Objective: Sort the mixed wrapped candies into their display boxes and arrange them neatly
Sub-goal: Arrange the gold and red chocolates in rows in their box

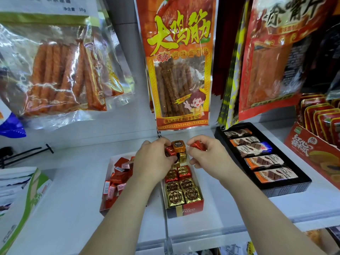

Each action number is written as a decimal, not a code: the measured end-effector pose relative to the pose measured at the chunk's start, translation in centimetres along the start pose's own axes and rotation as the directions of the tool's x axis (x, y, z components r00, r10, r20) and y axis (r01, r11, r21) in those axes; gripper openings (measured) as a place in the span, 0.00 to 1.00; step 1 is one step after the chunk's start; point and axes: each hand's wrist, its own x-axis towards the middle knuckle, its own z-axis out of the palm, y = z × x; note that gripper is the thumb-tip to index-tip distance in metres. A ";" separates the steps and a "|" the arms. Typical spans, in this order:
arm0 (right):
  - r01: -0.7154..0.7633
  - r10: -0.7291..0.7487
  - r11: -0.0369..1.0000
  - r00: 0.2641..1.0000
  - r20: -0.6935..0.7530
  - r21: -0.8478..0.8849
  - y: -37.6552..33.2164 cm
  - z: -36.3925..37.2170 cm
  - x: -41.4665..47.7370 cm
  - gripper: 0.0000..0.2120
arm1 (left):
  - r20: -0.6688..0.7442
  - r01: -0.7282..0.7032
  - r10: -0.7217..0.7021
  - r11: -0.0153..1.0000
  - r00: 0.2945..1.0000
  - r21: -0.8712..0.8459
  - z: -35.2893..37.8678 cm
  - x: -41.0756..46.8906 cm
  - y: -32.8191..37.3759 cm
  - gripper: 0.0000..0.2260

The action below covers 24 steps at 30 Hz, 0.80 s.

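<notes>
A narrow red display box point(193, 208) on the white shelf holds foil-wrapped square candies in two columns: gold ones point(191, 195) at the front, red ones point(184, 172) behind them. My left hand point(152, 161) grips a red candy point(170, 151) at the far end of this box, beside an orange candy point(178, 145) and a small gold one point(182, 157). My right hand point(204, 155) pinches another red foil candy point(197, 145) just above the box's far right corner. A white box point(108, 170) to the left holds several loose red and pink candies point(119, 173).
A black tray point(287, 188) of chocolate bars lies to the right, with a red carton point(309, 153) beyond it. Hanging snack bags point(181, 70) crowd the space above the boxes. Green-and-white packets point(22, 196) stand at the left. The shelf's front edge point(202, 234) runs below.
</notes>
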 end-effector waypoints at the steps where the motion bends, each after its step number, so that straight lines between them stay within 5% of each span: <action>1: 0.010 -0.010 1.000 1.000 0.000 -0.028 0.0 0.1 0.0 0.03 | -0.007 0.006 -0.006 1.000 1.000 -0.019 -0.2 0.1 0.0 0.17; 13: 0.074 -0.075 0.990 0.997 -0.005 -0.117 0.0 0.2 0.3 0.04 | 0.092 -0.072 0.057 0.982 0.994 0.173 -0.7 -0.3 0.0 0.11; 24: 0.142 -0.105 0.921 0.987 0.119 -0.363 0.6 -0.5 0.1 0.06 | 0.123 -0.107 0.067 0.927 0.990 0.358 -0.5 -0.3 0.5 0.17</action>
